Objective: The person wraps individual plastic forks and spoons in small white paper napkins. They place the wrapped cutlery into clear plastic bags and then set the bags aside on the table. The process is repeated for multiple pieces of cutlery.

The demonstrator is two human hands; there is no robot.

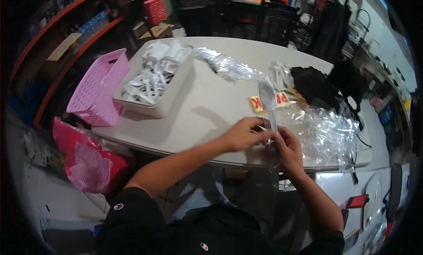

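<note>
My left hand (243, 134) and my right hand (287, 148) meet at the near edge of a pale table (207, 109). Together they pinch the lower end of a slim clear plastic-wrapped white item (269, 101) that stands upright between them. Both hands have their fingers closed on it. To the right, touching my right hand, lies a heap of crumpled clear plastic wrap (328, 134).
A beige bin (167, 101) full of white packaged items sits on the table's left, with a pink perforated basket (94, 94) beside it. A clear plastic strip (227, 65), a black bag (317, 85) and a yellow-red card (257, 103) lie farther back. A pink bag (88, 162) sits on the floor.
</note>
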